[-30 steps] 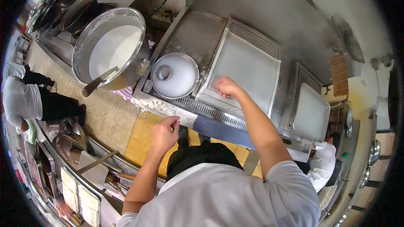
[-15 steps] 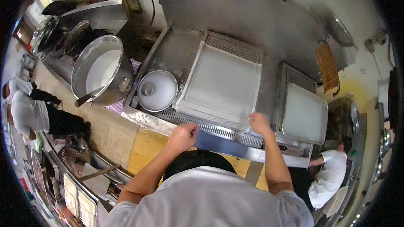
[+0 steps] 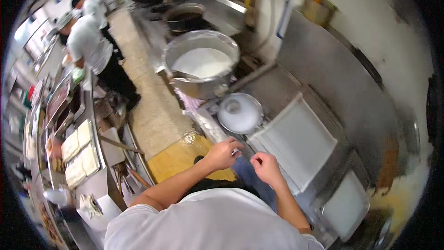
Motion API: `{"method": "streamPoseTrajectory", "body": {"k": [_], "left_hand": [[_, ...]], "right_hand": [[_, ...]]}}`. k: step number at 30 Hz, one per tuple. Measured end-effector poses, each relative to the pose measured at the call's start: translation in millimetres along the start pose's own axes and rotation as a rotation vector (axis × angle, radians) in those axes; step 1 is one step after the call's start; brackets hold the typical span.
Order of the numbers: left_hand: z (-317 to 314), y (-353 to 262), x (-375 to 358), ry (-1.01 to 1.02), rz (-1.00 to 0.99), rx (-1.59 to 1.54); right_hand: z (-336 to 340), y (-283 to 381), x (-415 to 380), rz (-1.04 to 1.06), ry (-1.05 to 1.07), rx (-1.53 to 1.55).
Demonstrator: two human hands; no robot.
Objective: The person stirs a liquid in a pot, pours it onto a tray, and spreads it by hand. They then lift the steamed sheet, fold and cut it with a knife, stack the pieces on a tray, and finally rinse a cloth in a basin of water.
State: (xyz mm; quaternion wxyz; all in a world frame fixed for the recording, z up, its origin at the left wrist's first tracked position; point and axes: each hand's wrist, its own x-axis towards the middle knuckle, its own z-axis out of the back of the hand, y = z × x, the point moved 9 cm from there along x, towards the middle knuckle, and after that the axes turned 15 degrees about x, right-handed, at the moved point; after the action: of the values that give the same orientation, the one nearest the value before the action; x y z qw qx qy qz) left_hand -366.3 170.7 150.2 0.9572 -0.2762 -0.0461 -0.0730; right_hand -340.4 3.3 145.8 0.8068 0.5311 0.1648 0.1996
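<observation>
My left hand (image 3: 224, 153) is raised in front of my body with its fingers curled. A small pale spot shows at its fingertips, too small to name. Close by on the right, my right hand (image 3: 268, 168) has thumb and fingers drawn together; whatever they may hold is hidden. Neither hand touches a tray. Just beyond them stands a round metal basin (image 3: 253, 116) of white liquid, with a small round cup in it. A rectangular tray (image 3: 300, 141) with a smooth white surface lies on the steel counter, right of the basin.
A big metal pot (image 3: 201, 88) of white liquid stands farther back, a handled tool resting in it. A second white tray (image 3: 344, 203) lies at lower right. Two people in white shirts (image 3: 83, 37) work at the left counter, where white slabs (image 3: 76, 143) lie on a tray.
My view has swung left, so the pot and left counter now fill more of it. My right hand has left the white tray's front edge and come close to my left hand.
</observation>
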Motion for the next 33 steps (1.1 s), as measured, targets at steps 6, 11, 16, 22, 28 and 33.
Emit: {"method": "streamPoseTrajectory", "body": {"k": [6, 11, 16, 22, 28, 33], "left_hand": [[113, 117, -30, -0.169, 0.239, -0.020], [189, 208, -60, -0.384, 0.351, -0.098], [230, 251, -78, -0.418, 0.385, -0.091], [239, 272, -89, -0.417, 0.429, -0.101], [234, 278, -79, -0.416, 0.463, -0.154], [235, 262, -36, -0.443, 0.323, -0.126]], "right_hand": [[-98, 115, 104, 0.241, 0.144, -0.018], [-165, 250, 174, 0.653, 0.089, -0.238], [-238, 295, 227, 0.836, 0.198, -0.462], [-184, 310, 337, 0.682, 0.000, -0.571], [-132, 290, 365, 0.377, 0.025, -1.344], [-140, 247, 309, 0.288, 0.189, -1.386]]}}
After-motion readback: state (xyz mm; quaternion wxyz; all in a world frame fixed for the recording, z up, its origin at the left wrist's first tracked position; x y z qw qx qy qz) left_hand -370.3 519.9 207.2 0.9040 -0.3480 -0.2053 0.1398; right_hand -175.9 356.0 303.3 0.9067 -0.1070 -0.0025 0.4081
